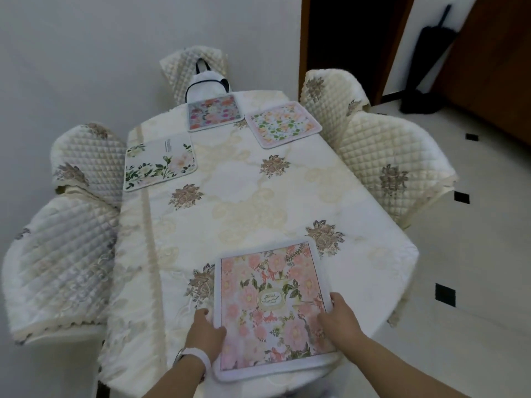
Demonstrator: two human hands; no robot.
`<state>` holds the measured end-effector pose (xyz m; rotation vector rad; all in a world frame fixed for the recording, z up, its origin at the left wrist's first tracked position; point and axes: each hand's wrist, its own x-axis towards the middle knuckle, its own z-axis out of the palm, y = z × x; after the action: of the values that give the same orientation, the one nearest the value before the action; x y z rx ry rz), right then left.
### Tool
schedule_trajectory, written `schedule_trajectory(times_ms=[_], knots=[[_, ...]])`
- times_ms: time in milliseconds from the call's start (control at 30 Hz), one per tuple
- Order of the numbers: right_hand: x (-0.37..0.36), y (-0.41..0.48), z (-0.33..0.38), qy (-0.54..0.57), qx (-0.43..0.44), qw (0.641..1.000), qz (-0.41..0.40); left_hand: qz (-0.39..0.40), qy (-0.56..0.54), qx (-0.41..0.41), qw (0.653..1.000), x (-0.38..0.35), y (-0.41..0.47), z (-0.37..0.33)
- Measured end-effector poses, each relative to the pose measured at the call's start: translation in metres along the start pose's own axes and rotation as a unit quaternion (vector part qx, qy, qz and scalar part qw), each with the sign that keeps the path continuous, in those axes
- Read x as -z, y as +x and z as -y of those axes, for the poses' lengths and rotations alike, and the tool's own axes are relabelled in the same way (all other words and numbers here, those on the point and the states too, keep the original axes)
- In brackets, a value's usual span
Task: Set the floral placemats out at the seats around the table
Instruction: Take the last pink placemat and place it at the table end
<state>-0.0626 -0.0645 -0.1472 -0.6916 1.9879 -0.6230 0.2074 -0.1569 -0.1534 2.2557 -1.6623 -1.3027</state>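
Head view: the left hand (205, 328) and right hand (342, 317) hold the pink placemat (270, 305) by its two long edges. The mat lies between them at the near end of the table (244, 196). The left thumb lies on the mat's border with the fingers (201, 313) curled close together at the edge. The right hand's fingers are bent over the opposite edge. Their tips seem tucked against or under it, though that part is hidden. A white wristband (198, 354) sits behind the left hand.

Well beyond the fingers, three more mats lie flat on the cloth. The leafy white placemat (159, 165) is ahead of the left fingers at the table's left side. The grey-pink placemat (214, 112) is at the far end, and the peach-and-green placemat (283, 123) is just right of it. Quilted chairs (393, 168) ring the table.
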Motion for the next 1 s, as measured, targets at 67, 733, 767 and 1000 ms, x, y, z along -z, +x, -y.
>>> schedule_trajectory(times_ms=[67,733,767,1000], knots=[[-0.001,-0.005,0.000,-0.005,-0.011,1.000,-0.011,0.019,-0.023,-0.010,0.999,-0.001,0.003,-0.002],[0.079,-0.004,-0.009,0.027,0.020,0.992,-0.119,0.047,-0.150,-0.145,0.977,-0.041,-0.022,-0.086],[0.088,-0.002,-0.014,0.033,0.023,0.992,-0.119,0.045,-0.148,-0.146,0.977,-0.048,-0.027,-0.093],[0.175,0.012,-0.069,0.079,0.018,0.989,-0.121,0.039,-0.117,-0.151,0.981,-0.120,-0.068,-0.161]])
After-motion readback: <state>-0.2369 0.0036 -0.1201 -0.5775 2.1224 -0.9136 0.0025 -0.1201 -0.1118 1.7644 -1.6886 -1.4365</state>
